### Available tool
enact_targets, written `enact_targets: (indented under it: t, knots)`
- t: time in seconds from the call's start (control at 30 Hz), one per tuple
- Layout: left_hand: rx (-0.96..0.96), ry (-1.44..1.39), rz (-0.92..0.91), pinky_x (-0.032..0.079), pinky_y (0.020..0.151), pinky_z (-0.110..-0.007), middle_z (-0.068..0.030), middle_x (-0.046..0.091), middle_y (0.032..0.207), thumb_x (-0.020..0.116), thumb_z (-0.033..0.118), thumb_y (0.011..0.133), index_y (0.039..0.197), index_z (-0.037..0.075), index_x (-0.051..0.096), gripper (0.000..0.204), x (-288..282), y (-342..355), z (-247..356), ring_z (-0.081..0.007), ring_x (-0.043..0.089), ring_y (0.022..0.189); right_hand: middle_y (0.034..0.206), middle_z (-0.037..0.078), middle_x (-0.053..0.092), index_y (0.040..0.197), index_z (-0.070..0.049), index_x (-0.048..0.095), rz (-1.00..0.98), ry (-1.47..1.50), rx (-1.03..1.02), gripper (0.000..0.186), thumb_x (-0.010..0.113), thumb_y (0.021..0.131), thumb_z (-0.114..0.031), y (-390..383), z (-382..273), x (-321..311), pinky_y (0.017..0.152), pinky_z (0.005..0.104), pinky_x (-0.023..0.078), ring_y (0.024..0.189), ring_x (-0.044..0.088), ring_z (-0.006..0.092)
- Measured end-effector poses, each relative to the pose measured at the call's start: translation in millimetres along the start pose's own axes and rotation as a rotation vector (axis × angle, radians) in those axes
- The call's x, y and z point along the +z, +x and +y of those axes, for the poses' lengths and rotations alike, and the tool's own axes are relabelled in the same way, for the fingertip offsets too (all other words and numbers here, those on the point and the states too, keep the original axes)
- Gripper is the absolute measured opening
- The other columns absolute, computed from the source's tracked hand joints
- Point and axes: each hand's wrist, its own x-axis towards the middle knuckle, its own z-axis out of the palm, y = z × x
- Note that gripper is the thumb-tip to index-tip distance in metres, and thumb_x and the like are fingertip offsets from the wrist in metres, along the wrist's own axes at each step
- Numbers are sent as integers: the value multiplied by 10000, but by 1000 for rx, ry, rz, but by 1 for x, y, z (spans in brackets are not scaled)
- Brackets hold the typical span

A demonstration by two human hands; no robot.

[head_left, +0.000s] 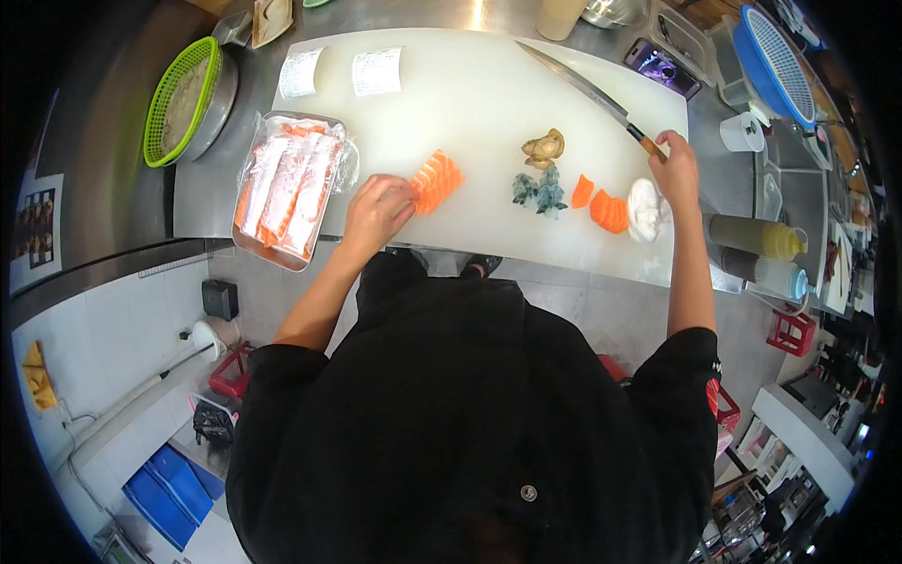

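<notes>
On the white cutting board (479, 113), a block of orange salmon (440, 182) with pale stripes lies near the middle. The curled fingers of my left hand (381, 207) grip its left end. My right hand (678, 171) holds the wooden handle of a long knife (584, 87), whose blade points to the far left over the board. Nearer me lie small orange salmon slices (609, 212), bluish-grey raw shrimp (542, 192), a brownish shellfish-like piece (544, 148) and a crumpled white cloth (645, 211).
A metal tray (328, 204) of film-covered salmon fillets stands at the board's left edge. Two paper slips (377, 71) lie at the far left. A green basket (153, 113) sits farther left. At right are a phone (662, 68), squeeze bottles (763, 237) and a blue basket (775, 66).
</notes>
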Motion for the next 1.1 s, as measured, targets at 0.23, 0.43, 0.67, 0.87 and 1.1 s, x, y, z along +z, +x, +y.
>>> enact_targets:
  t: [0.23,0.43,0.67,0.87,1.1]
  knots:
    - [276,78,158,530,814,-341,-47,731,1087,755,83,836,1174,113,727,341,5,61,43,-248,694,969,911,161,662,981,-62,533,-161,74,14,267,686,767,-18,18,-27,-9,768,468,508,872,654,371]
    - [-515,-813,-15,563,764,-297,-102,728,1054,621,71,999,1285,53,653,289,5,93,71,-144,679,951,913,118,661,1273,-116,566,-176,307,202,426,655,858,-74,-19,-73,-50,772,409,510,839,661,265]
    - [-867,-1254,-77,615,855,-325,-137,629,1256,587,31,999,1332,42,607,334,31,76,63,-172,653,1047,726,-17,512,1555,-145,419,-276,1083,384,483,502,1087,-234,-127,-167,-36,461,210,376,517,434,44]
    - [-511,-750,-198,590,857,-275,-104,673,1241,633,11,959,1325,35,612,368,27,67,46,-163,688,968,822,64,599,1419,-52,472,-64,1253,438,357,452,1090,-188,-198,-235,4,469,257,404,506,456,89]
    - [-471,-1090,-92,567,880,-295,-125,681,1266,724,-7,886,1316,3,620,442,34,57,24,-173,695,1020,768,89,561,1419,-75,440,-222,1583,759,349,423,1100,-215,-225,-259,-6,423,272,389,463,445,122]
